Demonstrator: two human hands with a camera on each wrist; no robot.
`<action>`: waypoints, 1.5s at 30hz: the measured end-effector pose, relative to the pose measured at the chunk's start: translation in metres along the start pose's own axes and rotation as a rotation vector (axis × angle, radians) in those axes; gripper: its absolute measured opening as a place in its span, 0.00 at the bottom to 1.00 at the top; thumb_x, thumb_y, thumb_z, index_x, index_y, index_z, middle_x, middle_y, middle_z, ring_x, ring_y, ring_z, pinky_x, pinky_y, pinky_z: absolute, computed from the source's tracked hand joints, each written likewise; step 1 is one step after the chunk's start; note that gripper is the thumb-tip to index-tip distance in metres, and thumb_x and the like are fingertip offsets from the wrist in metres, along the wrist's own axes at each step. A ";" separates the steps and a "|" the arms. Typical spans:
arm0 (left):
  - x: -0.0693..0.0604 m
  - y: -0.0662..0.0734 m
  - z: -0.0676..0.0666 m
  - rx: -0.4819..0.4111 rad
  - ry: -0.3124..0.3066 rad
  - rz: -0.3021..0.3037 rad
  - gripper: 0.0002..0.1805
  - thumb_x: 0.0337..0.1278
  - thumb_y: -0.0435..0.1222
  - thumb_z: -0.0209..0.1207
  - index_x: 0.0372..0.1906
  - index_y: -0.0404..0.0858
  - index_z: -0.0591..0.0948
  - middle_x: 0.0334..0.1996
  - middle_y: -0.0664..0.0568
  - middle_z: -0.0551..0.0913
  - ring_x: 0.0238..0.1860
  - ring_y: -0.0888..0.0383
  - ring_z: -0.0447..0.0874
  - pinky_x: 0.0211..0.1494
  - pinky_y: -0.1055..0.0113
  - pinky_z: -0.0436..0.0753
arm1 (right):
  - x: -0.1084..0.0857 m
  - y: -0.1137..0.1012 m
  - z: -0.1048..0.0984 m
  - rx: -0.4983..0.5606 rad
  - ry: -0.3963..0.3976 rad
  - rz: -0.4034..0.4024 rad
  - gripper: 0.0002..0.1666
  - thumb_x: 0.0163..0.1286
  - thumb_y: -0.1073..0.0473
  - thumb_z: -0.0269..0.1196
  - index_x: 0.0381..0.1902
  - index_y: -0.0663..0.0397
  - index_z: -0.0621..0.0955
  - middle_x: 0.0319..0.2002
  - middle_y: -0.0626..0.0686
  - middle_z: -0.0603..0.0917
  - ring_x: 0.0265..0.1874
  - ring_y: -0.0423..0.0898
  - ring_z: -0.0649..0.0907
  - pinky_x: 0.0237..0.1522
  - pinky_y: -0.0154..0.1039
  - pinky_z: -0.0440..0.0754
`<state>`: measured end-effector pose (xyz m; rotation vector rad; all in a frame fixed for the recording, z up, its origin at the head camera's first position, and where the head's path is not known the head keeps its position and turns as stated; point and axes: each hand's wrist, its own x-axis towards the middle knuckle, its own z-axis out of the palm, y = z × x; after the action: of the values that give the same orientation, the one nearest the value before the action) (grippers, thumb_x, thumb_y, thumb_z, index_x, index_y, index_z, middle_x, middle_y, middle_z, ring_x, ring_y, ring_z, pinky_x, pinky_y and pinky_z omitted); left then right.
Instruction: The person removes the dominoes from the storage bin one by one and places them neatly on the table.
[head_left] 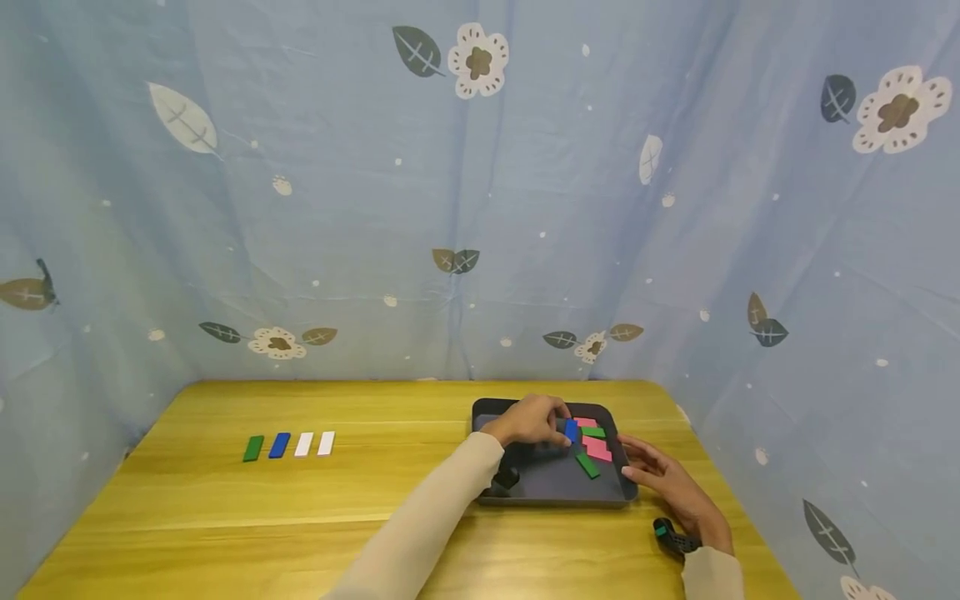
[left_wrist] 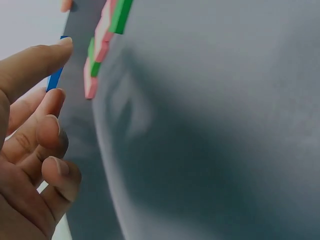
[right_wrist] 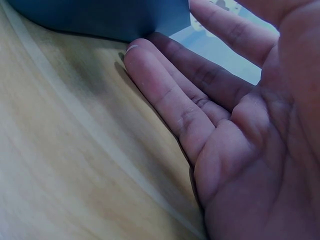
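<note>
My left hand point(head_left: 531, 419) is over the dark grey tray point(head_left: 558, 502), pinching a blue tile point(head_left: 572, 431) between thumb and fingers. In the left wrist view the blue tile point(left_wrist: 55, 78) shows tilted between thumb and fingertips. Pink tiles point(head_left: 597, 450) and green tiles point(head_left: 588, 465) lie in the right part of the tray, some overlapping. My right hand point(head_left: 671, 483) rests at the tray's right side, its fingers extended. The right wrist view shows its fingertips against or very close to the tray's outer wall point(right_wrist: 115, 17).
On the left of the wooden table point(head_left: 390, 500) a row holds a green tile point(head_left: 253, 448), a blue tile point(head_left: 280, 445) and two white tiles point(head_left: 303, 444). A patterned blue curtain point(head_left: 360, 208) hangs behind the table and along its sides.
</note>
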<state>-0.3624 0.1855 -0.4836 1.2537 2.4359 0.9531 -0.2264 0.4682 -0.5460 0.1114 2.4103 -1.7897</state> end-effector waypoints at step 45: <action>-0.101 -0.032 -0.100 0.124 0.118 0.072 0.25 0.62 0.46 0.71 0.60 0.41 0.82 0.27 0.59 0.81 0.24 0.63 0.74 0.34 0.69 0.75 | 0.001 -0.003 0.000 -0.007 -0.030 0.004 0.40 0.77 0.51 0.64 0.81 0.42 0.63 0.76 0.62 0.65 0.73 0.63 0.67 0.67 0.58 0.71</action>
<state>-0.3700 0.0481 -0.4370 1.3715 2.5915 0.9319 -0.2276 0.4675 -0.5427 0.0887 2.3942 -1.7679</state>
